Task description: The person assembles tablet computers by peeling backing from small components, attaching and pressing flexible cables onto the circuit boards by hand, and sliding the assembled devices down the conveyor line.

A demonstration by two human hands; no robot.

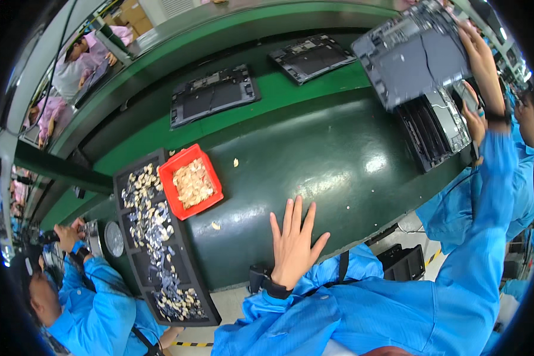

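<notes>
My left hand point(293, 246) lies flat on the dark green table, fingers spread, with nothing in it. At the upper right my raised right hand point(482, 65) grips the right edge of an opened tablet point(412, 56), a grey slab with bare circuit parts and a dark cable across it. That tablet is tilted and hangs above a black slotted rack point(422, 137). A tablet body with exposed boards point(449, 115) stands in the rack. Close by, a co-worker's hand point(473, 118) is partly hidden behind my arm.
Two opened tablets point(212, 95) point(310, 57) lie on the green conveyor belt point(267, 107) beyond the table. Left of me, a red bin point(210, 203) of pale pieces touches a black compartment tray point(187, 261) holding pale and dark scraps. Co-workers sit at both sides.
</notes>
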